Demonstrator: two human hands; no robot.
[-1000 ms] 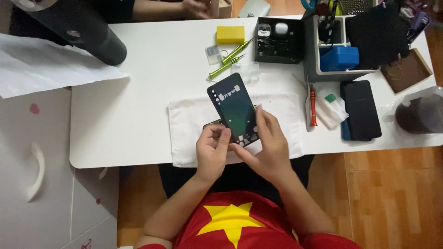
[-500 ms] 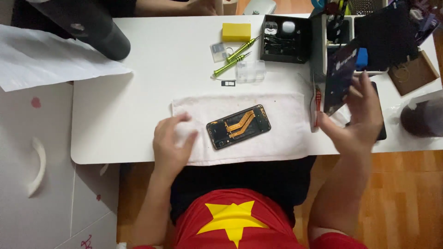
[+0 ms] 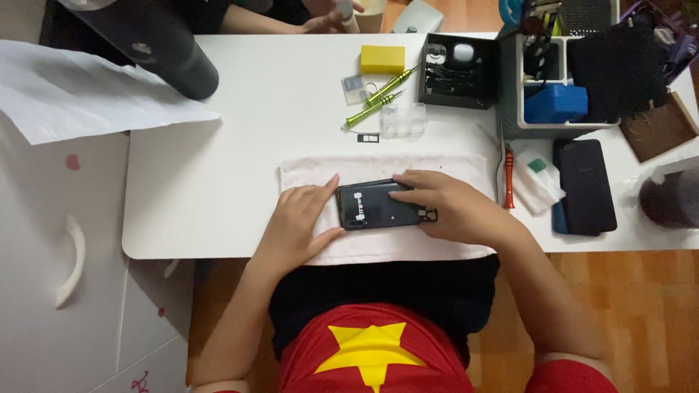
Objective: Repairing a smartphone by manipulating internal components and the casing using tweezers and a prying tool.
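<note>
A dark phone (image 3: 378,206) lies flat on a white cloth (image 3: 320,169) at the table's front edge, its dark back cover facing up. My left hand (image 3: 298,218) rests on the cloth with its fingertips against the phone's left end. My right hand (image 3: 444,206) lies over the phone's right half, fingers pressed flat on the cover. Neither hand lifts it.
Two green screwdrivers (image 3: 375,98), a yellow block (image 3: 382,58), small clear boxes (image 3: 404,120) and a black parts tray (image 3: 459,69) lie behind the cloth. An orange-handled tool (image 3: 508,185), a second dark phone (image 3: 582,185) and a grey organiser (image 3: 553,80) stand to the right. Another person's hand (image 3: 328,18) is at the far edge.
My right hand brought the back cover from the right side down onto the opened phone on the cloth. Both hands now press on it; the exposed insides are covered.
</note>
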